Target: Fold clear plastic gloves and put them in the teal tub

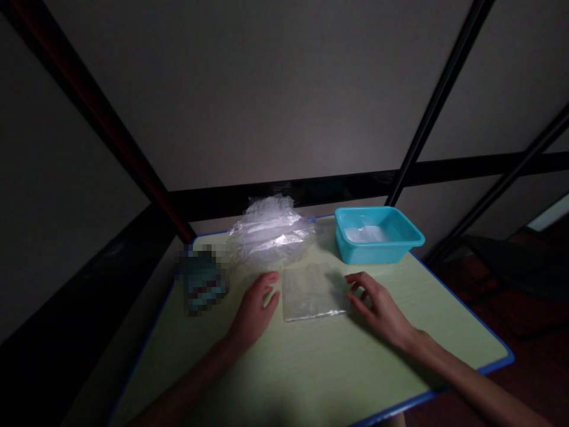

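At the far left of the pale green, blue-edged counter [284,370], a dark greenish item [204,281] is noted; it is pixelated and its nature cannot be determined. To its right, the left hand [255,308] is found at the end of a forearm rising obliquely from the lower left. The wrist is nearly straight, the back of the hand faces outward, and the fingers bend inward toward the right. Its grip is partly open, with a clear gap between thumb and fingers and nothing held. Beyond this hand, toward the back edge, lies a loose heap of crumpled, shiny clear plastic film [273,234]. Between the two hands, a flat rectangular clear plastic bag [313,290] lies on the counter, just beside the left fingertips. At its right edge is the right hand [377,305], its forearm entering from the lower right, knuckles raised, fingers curled toward the left. Its grip is likewise partly open, thumb apart from fingers; whether the fingertips touch the bag cannot be told. Behind the right hand stands a turquoise rectangular plastic tub [377,254], upright, with whitish material [367,234] inside
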Demonstrator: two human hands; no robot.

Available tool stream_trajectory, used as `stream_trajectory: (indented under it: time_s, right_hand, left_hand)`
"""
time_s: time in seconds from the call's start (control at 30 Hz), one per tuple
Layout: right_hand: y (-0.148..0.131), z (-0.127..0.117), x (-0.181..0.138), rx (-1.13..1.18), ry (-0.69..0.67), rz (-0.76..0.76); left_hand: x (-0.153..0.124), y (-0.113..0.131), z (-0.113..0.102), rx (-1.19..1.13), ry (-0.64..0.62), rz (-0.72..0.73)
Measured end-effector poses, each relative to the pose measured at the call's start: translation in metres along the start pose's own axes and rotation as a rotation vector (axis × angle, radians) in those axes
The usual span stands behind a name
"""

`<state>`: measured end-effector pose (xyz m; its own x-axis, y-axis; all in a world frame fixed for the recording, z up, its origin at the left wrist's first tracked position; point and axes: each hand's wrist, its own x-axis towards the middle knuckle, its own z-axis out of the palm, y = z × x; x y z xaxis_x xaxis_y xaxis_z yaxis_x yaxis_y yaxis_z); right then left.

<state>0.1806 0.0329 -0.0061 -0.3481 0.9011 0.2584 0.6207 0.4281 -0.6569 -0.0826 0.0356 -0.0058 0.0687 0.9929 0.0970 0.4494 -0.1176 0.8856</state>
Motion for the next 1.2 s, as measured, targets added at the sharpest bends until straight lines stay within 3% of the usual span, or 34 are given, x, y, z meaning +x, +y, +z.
stream_trajectory:
  time_s: [0.13,0.2,0.3,0.63,0.9,1.03,1.2]
  right_hand:
    - [-0.018,0.012,-0.006,-0.271,-0.269,-0.288]
    - [-0.019,0.02,-0.008,-0.36,-0.349,-0.353]
    - [-0.013,0.029,-0.01,-0.417,-0.37,-0.373]
    - [-0.004,0.025,-0.013,-0.46,-0.332,-0.398]
    - [0.007,0.005,-0.017,-0.469,-0.238,-0.351]
    - [0.006,0.004,-0.017,-0.527,-0.168,-0.438]
    - [0.006,0.008,-0.011,-0.58,-0.135,-0.518]
  left_hand:
    - [-0.016,0.008,0.014,0.505,-0.29,0.391]
    - [-0.02,0.01,0.02,0.662,-0.404,0.469]
    - [-0.021,0.008,0.023,0.794,-0.468,0.491]
    - [-0.022,-0.004,0.023,0.878,-0.402,0.539]
    - [-0.023,-0.005,0.017,0.87,-0.37,0.566]
    - [-0.024,0.0,0.013,0.797,-0.344,0.615]
    - [-0.023,0.009,0.015,0.75,-0.305,0.574]
